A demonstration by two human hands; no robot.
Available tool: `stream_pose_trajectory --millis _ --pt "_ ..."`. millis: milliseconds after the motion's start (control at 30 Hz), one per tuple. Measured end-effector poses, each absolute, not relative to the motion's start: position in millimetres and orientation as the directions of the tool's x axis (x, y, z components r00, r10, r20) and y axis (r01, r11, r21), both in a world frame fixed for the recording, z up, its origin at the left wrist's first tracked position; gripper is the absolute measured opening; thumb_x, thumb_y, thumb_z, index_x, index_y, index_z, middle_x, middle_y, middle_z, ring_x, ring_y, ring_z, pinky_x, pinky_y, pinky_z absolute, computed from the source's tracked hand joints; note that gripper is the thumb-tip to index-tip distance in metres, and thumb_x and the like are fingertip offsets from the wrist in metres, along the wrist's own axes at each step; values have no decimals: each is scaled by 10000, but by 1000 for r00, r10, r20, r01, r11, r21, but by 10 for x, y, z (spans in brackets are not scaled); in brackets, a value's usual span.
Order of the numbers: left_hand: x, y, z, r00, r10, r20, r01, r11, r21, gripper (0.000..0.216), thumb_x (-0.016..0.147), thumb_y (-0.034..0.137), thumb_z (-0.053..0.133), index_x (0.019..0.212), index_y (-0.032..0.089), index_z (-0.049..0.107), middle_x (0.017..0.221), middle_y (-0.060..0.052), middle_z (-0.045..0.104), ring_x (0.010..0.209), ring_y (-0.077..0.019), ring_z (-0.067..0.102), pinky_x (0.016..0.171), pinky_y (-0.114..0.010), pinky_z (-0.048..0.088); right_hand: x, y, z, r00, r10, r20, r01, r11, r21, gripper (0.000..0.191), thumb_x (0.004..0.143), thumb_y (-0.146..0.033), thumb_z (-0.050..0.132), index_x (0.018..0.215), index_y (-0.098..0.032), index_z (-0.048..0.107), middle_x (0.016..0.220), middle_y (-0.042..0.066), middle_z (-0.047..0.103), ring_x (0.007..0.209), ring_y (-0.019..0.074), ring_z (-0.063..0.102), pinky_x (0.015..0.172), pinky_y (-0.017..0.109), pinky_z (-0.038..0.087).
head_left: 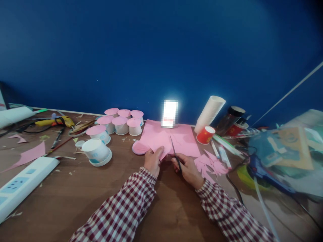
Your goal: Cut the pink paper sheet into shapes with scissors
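My left hand (152, 160) pinches the near edge of a small pink paper piece (165, 150) in front of me. In my right hand (188, 169) is a pair of black scissors (175, 153), whose blades point up and away over the pink paper. A larger pink paper sheet (174, 136) lies flat on the brown table behind my hands. A pink paper disc (138, 148) rests just left of my left hand. Pink paper scraps (210, 164) are heaped to the right of my right hand.
Several white cups capped with pink paper (121, 123) stand at the back left. An upturned white cup (97, 151) sits nearer. A white power strip (24, 183) lies at far left. A stack of white cups (210, 112), a red cup (205, 135) and a blue glue gun (264, 171) are on the right.
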State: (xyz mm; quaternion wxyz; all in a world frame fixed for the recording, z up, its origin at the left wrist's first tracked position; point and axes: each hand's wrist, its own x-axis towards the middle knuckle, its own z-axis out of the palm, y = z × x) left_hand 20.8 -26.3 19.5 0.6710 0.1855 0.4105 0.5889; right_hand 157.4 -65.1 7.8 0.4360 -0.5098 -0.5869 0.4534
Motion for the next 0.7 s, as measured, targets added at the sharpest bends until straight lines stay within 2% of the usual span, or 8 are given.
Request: stream_pose_trajectory --millis 167,333,467,700 --pt "201 -276 235 -59 939 -338 -638 225 737 276 548 226 772 746 105 623 681 -19 647 568 -107 573 493 -216 485 1571 -644 98 -70 997 11 183 23 -983 317 806 -393 588 1001 -149 643 543 -47 506 451 89 466 427 198 374" --pt "196 -306 249 22 949 -315 -635 257 729 283 570 220 759 800 113 634 735 -36 670 628 -133 608 533 -234 514 1569 -599 90 22 999 -29 7 -29 -1000 376 778 -432 614 1027 -150 599 590 -32 554 491 96 511 450 203 411" --pt "200 -323 213 117 955 -273 -541 292 789 314 607 244 737 875 107 650 786 -80 695 642 -166 637 537 -260 527 1575 -565 85 82 996 24 -87 31 -996 413 749 -430 653 1047 -155 576 670 -2 609 560 108 549 484 205 421" --pt "200 -312 143 96 964 -249 -465 265 845 323 577 271 767 835 106 664 794 -95 698 644 -176 632 513 -272 532 1575 -544 102 172 983 55 -150 81 -985 425 675 -322 737 1042 -184 572 693 -25 597 624 115 569 589 230 464"
